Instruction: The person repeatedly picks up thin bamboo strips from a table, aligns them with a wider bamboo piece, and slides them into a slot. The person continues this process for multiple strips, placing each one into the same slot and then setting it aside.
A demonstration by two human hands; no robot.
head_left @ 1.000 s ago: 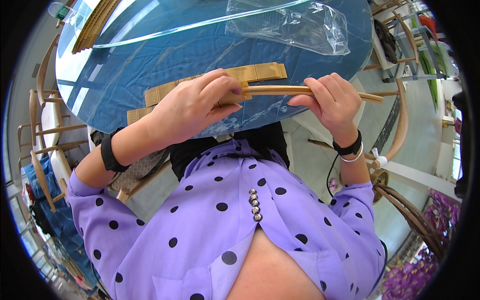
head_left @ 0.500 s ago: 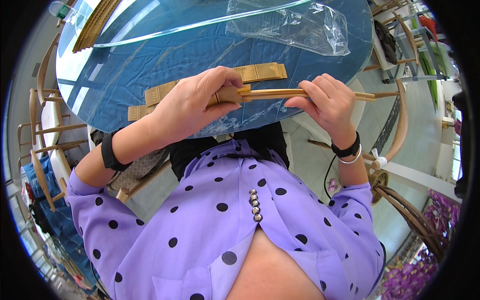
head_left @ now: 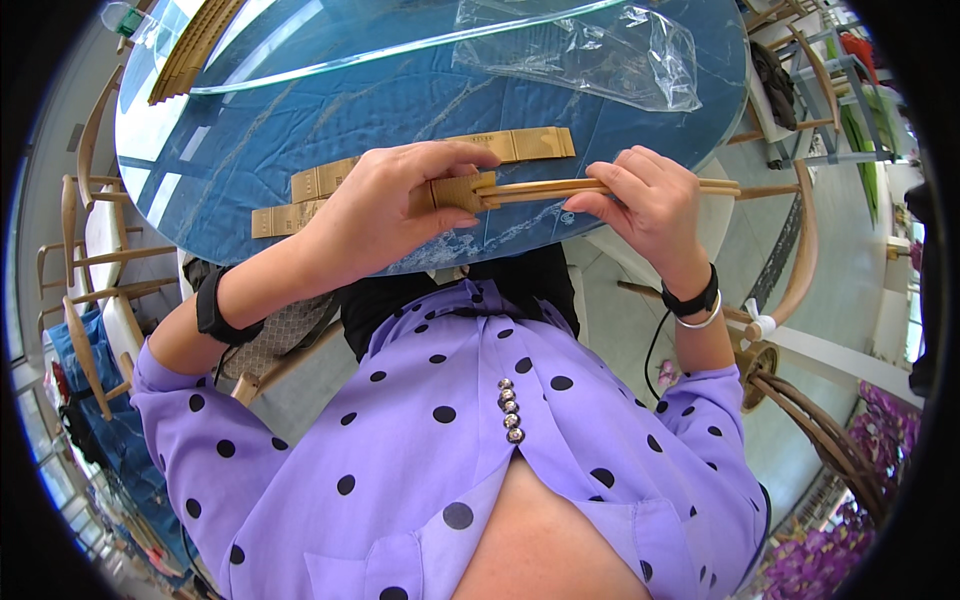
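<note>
Over the near edge of the table, my left hand [head_left: 375,190] closes round a gold-brown paper chopstick sleeve [head_left: 465,191], its thumb below and fingers above. A pair of pale wooden chopsticks [head_left: 545,189] sticks out of the sleeve's right end. Their inner ends are hidden in the paper. My right hand [head_left: 650,205] pinches the chopsticks partway along, and their far tips show beyond it on the right. Behind my left hand, flat gold sleeves lie on the table: one strip [head_left: 540,143] reaches past my fingers, another [head_left: 275,220] sits by my left wrist.
The round blue table [head_left: 250,150] carries a raised glass disc [head_left: 400,54] at its far side. A crumpled clear plastic bag [head_left: 610,60] lies at the far right. Stacked gold strips [head_left: 195,50] stand at the far left near a clear bottle [head_left: 125,20]. Wooden chairs [head_left: 95,150] surround the table.
My right hand has shifted slightly left with the chopsticks, which reach a little less far to the right. The sleeve in my left hand has turned, showing more of its flat face.
</note>
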